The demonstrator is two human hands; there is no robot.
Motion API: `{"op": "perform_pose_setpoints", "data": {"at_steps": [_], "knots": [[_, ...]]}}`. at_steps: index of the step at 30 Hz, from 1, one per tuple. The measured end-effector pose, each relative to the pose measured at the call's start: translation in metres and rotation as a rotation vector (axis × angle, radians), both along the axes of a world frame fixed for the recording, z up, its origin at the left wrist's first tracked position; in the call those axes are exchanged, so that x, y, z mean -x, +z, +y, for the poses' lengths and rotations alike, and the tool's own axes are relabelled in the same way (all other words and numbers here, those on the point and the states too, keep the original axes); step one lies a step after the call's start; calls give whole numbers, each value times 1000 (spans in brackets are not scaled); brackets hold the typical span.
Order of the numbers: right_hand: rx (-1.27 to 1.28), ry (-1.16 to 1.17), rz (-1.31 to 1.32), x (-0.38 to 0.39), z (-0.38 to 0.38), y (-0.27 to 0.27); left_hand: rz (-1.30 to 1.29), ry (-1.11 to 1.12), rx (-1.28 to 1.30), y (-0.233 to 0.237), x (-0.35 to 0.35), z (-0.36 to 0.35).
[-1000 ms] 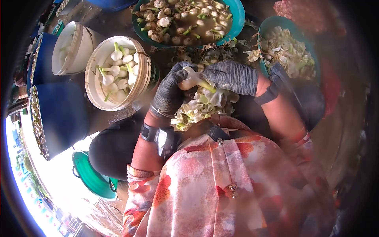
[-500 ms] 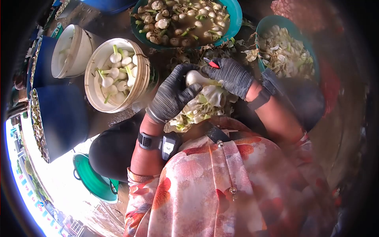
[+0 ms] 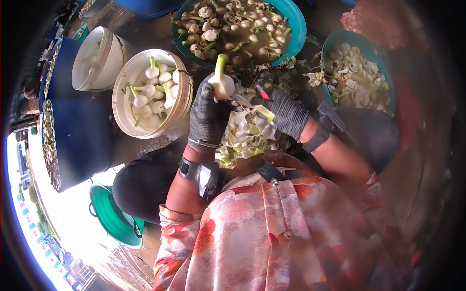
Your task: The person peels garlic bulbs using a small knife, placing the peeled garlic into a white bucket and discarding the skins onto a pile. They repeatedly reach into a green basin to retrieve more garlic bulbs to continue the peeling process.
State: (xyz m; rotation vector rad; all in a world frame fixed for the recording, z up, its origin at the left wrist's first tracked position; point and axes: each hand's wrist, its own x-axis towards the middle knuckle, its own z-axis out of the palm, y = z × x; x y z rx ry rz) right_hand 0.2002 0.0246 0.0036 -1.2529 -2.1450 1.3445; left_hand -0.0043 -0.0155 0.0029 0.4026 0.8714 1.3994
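My left hand (image 3: 209,109), in a grey knitted glove, is closed around a white garlic bulb (image 3: 223,87) with its short green stem pointing up. My right hand (image 3: 286,114), gloved alike, grips a small red-handled knife (image 3: 262,93); a greyish blade seems to reach toward the bulb, though it is blurred. A pale green-white strip of peel (image 3: 265,113) hangs by the right fingers. Below both hands lies a heap of garlic skins (image 3: 247,133). Left of my left hand stands a white bucket (image 3: 119,104) containing several peeled bulbs (image 3: 155,92).
A teal tub (image 3: 300,29) of unpeeled bulbs in murky water stands ahead. Another teal tub (image 3: 330,41) at right contains skins. A second white bucket (image 3: 90,63), a blue container (image 3: 80,140) and a green basin (image 3: 109,213) are at left. Reddish netting (image 3: 371,24) lies far right.
The bulb has turned from lying sideways between both hands to stem-up in my left hand. My right hand has drawn down and away, with a strip of peel beside its fingers.
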Motion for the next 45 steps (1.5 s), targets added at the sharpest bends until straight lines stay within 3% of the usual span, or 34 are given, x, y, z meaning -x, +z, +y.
{"op": "perform_pose_setpoints", "data": {"at_steps": [1, 2, 3, 4, 7, 9, 11, 12, 14, 15, 16, 17, 19, 22, 24, 25, 26, 27, 29, 31, 33, 34, 35, 37, 39, 41, 42, 45], "knots": [[132, -76, -21, 8, -3, -10, 2, 17, -5, -19, 3, 4], [42, 28, -132, 9, -5, -7, 204, 81, -49, -43, 5, 8], [-50, 129, -242, 8, -7, -2, 4, 55, 10, -24, 2, 9], [22, 214, -407, 7, -4, 8, -193, 42, 83, -3, -2, 10], [6, 68, -539, 0, 1, 10, -196, -47, 27, -3, -1, 10], [10, -9, -439, 0, 11, 16, -238, -126, -15, -11, 4, 11], [-27, -258, 327, 2, 16, 22, 247, -221, -32, -18, 0, 10], [126, -312, 505, 5, 17, 25, 400, -237, -10, -17, -5, 9], [40, -278, 496, 12, 15, 36, 525, -286, 40, -15, -14, 8], [-45, -240, 492, 15, 14, 41, 475, -373, 68, -1, -16, 8], [61, -261, 543, 16, 11, 42, 254, -373, 68, 5, -18, 8], [64, -260, 539, 18, 9, 42, 452, -286, -99, -4, -21, 5], [-80, -331, 474, 22, 4, 39, 425, -239, -177, 9, -26, 0], [-129, -321, 450, 24, -6, 45, 673, -155, -212, 1, -28, -2], [-175, -315, 460, 23, -12, 49, 678, -128, -134, -1, -27, -1], [-172, -311, 457, 23, -15, 50, 549, -142, -45, -1, -25, 1], [-245, -280, 412, 23, -19, 51, 739, -159, -167, 0, -22, 1], [-319, -249, 368, 22, -20, 51, 736, -154, -167, -2, -21, 4], [-255, -267, 388, 19, -19, 42, 1033, -43, -334, -6, -18, 11], [-108, -353, 470, 16, -19, 38, 720, 89, -85, -13, -9, 16], [-146, -348, 467, 13, -16, 41, 582, 61, 107, -9, 11, 14], [-135, -374, 459, 13, -15, 43, 449, 66, 112, -8, 18, 15], [-123, -401, 452, 12, -14, 45, 449, 68, 107, -6, 17, 16], [-104, -430, 454, 14, -13, 44, 600, 117, -191, 7, 9, 13], [-239, -423, 397, 16, -13, 45, 567, 88, -156, 18, -6, 4], [-311, -408, 342, 18, -14, 42, 834, 100, -451, 12, -17, 0], [-384, -394, 287, 20, -14, 41, 1200, 112, -535, 23, -16, 2], [-403, -409, 162, 28, -21, 46, 1342, 116, -529, 17, -20, 7]]}}
